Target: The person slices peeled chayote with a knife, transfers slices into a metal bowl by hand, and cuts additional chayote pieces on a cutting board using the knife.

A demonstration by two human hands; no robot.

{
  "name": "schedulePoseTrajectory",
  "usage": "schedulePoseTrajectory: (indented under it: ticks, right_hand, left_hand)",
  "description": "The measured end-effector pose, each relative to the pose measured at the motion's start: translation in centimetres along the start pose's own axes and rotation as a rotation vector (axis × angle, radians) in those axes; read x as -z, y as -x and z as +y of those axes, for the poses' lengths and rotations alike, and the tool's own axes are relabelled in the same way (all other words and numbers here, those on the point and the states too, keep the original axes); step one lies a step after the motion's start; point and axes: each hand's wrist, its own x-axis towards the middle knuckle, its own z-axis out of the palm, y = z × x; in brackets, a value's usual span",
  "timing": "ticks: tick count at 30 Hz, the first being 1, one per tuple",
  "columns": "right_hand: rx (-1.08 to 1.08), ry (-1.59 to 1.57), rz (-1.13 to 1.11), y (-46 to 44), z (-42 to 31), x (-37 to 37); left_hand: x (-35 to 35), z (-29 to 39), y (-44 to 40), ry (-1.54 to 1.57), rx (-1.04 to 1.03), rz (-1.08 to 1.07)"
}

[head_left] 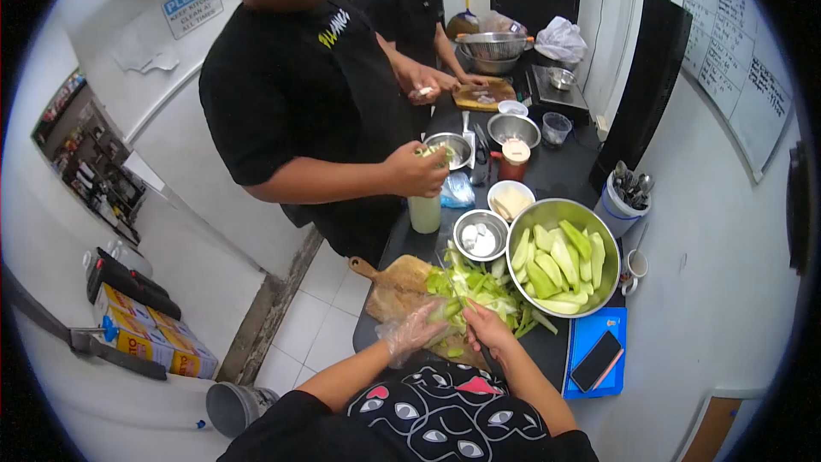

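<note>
Black eye-printed cloth shirt nearest | pinching pale-green vegetable piece in clear-gloved left hand over near brown wooden board | gripping slim dark-handled tool in right hand | apparently trimming; needing steady hold next

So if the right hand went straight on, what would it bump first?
Probably the green bits, just past the right hand. The left hand is close beside it, but depth is hard to judge.
</note>
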Motion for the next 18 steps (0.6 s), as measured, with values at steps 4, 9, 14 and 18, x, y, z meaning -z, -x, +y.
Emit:
schedulePoseTrajectory:
  ticks: [4, 9, 14, 18]
  right_hand:
    - [-0.147, 0.005, 0.01, -1.1, 1.8, 0.8]
    - [-0.189, -0.09, 0.028, -1.3, 2.1, 1.0]
    - [-0.224, -0.086, 0.001, -2.0, 2.3, 1.1]
    - [-0.265, -0.107, 0.055, -2.9, 3.8, 1.5]
  left_hand:
    - [-0.3, -0.2, 0.3, 0.493, 0.222, -0.233]
    - [0.2, -2.2, -1.2, -0.105, -0.066, -0.141]
    - [-0.1, 4.0, 0.7, 0.707, 0.243, -0.284]
    - [-0.5, 0.6, -0.5, -0.329, -0.22, -0.27]
